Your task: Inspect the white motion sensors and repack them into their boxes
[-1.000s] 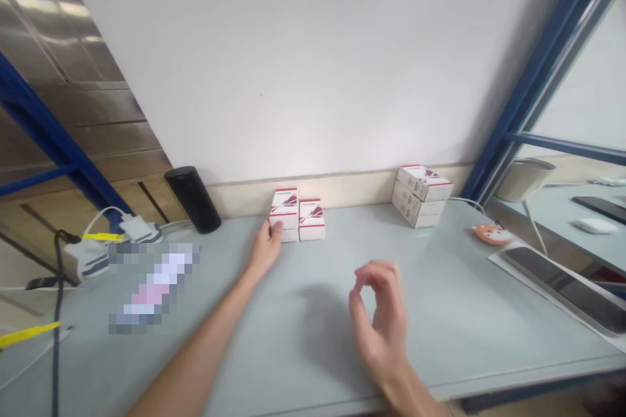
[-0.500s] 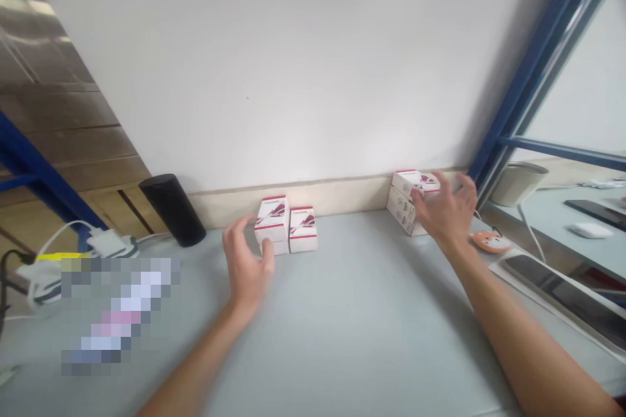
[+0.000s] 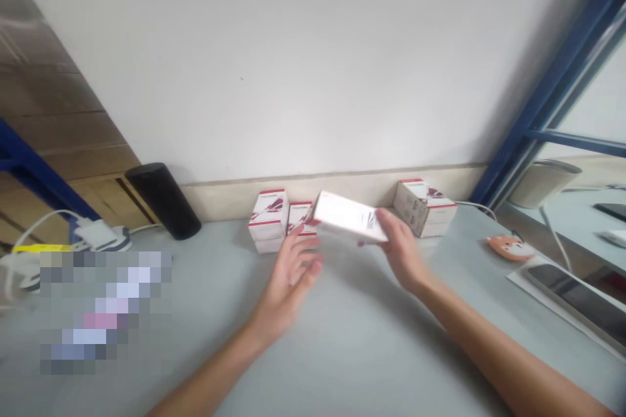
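Note:
My right hand (image 3: 401, 249) grips a white box with red markings (image 3: 346, 216) and holds it in the air above the table, tilted, near the middle. My left hand (image 3: 292, 277) is open, fingers spread, just below and left of that box, not clearly touching it. Behind my left hand stand two small white-and-red boxes (image 3: 268, 220) side by side against the wall. Another box of the same kind (image 3: 424, 206) rests on the table at the right, near the wall.
A black cylinder (image 3: 161, 199) stands at the wall on the left, beside white chargers and cables (image 3: 98, 234). An orange mouse-shaped object (image 3: 509, 247) and a dark flat device (image 3: 577, 300) lie at the right. A blue frame post (image 3: 548, 98) rises at the right.
My right hand took the top box off the right-hand stack and carried it left to the middle. My left hand moved right, towards the carried box.

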Motion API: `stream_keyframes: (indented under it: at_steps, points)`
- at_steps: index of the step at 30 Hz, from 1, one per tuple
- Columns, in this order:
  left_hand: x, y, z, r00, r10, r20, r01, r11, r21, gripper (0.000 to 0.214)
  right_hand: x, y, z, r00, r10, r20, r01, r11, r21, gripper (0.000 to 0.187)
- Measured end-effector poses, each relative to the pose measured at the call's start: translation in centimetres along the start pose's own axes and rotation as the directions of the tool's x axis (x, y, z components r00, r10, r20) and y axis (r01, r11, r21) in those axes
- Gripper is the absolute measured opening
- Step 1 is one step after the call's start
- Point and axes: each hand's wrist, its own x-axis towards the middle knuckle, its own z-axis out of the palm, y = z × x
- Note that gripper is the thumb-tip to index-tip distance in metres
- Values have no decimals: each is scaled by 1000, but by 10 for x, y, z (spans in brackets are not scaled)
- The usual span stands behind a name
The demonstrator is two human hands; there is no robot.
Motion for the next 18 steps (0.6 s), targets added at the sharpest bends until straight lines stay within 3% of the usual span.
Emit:
stream_keyframes:
  at_steps: [2, 4, 6, 9, 13, 16, 18]
  points:
    - [3, 6, 0, 999, -24, -32, 22, 998, -67, 82, -18, 0, 21, 961, 157, 229, -190, 973, 130, 55]
    - [4, 16, 0, 997, -23, -68, 18, 998, -68, 73, -31, -3, 30, 905, 200, 377, -252, 963, 96, 55]
    - [2, 25, -1, 994, -9, -109, 4, 999, -53, 63, -38, -8, 30, 902, 142, 409, -147, 989, -21, 49]
    - [-3, 30, 0, 985, 12, -171, -4, 999, 43, 57, -41, -14, 22, 928, -92, 362, 167, 969, -182, 45]
    - [-11, 22, 2, 994, 24, -106, 2, 970, 243, 63, -40, -18, 17, 841, -354, 409, 490, 819, -299, 49]
    - [-15, 19, 0, 996, 72, -44, -51, 932, 359, 68, -40, -21, 17, 771, -438, 463, 598, 748, -287, 35]
    - [-15, 19, -1, 987, 156, 25, -150, 876, 459, 71, -40, -25, 16, 789, -445, 424, 581, 764, -280, 26]
